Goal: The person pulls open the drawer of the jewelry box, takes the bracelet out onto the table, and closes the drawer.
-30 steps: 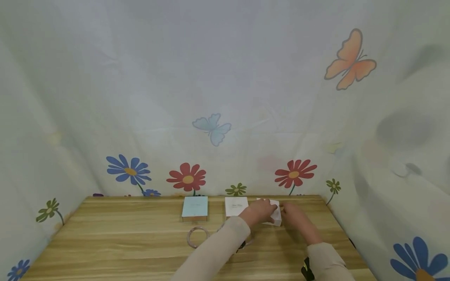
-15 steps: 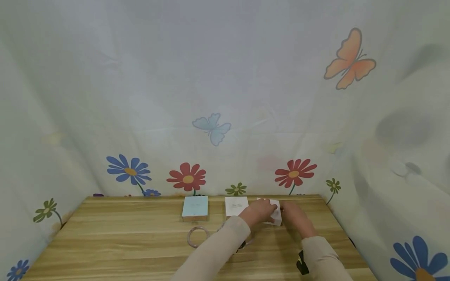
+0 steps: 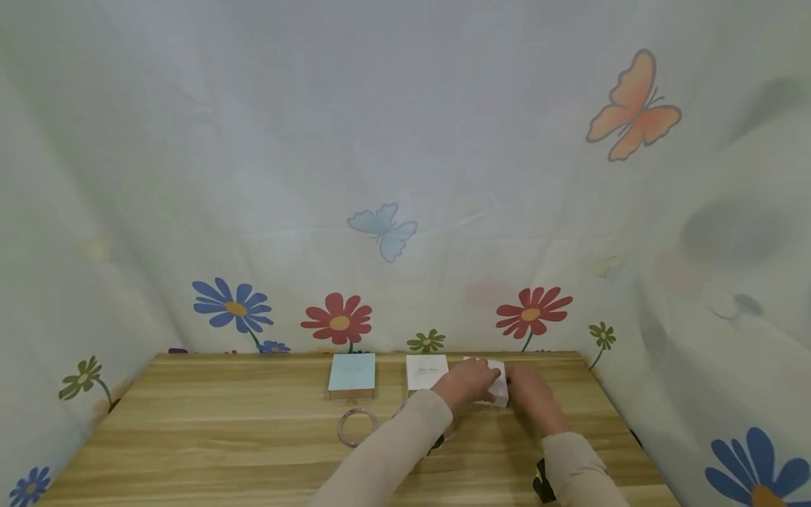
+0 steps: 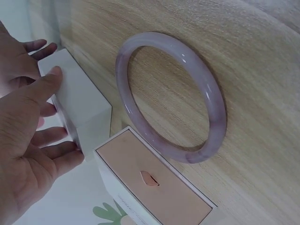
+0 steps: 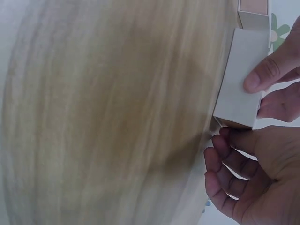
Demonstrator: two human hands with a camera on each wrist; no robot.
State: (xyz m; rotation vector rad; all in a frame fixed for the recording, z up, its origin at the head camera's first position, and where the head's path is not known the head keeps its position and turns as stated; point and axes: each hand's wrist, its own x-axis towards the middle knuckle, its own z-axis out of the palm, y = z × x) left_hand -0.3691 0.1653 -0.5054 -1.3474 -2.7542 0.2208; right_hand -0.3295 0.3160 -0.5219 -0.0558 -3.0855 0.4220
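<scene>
My left hand [image 4: 28,136] grips a small white box [image 4: 82,96] at the right of the row, thumb on its upper face and fingers along its far side. At the box's right end, my right hand [image 5: 255,173] has its fingers curled. Its thumb and forefinger pinch at the brown drawer end [image 5: 233,123]; what lies between their tips is hidden. A second white box [image 3: 426,371] stands to the left, its tan drawer front [image 4: 154,180] bearing a leaf-shaped tab [image 4: 149,178]. Before the boxes, a pale purple bangle [image 4: 123,75] lies on the table.
A light blue box [image 3: 352,372] stands farther left, with another bangle [image 3: 342,428] in front of it. My left sleeve [image 3: 380,454] crosses over the bangles' area. The wood table [image 3: 222,422] ends against a flowered curtain [image 3: 253,176].
My right hand has turned slightly at the box's end, and its forearm has shifted a little left. The left hand and the boxes have stayed in place.
</scene>
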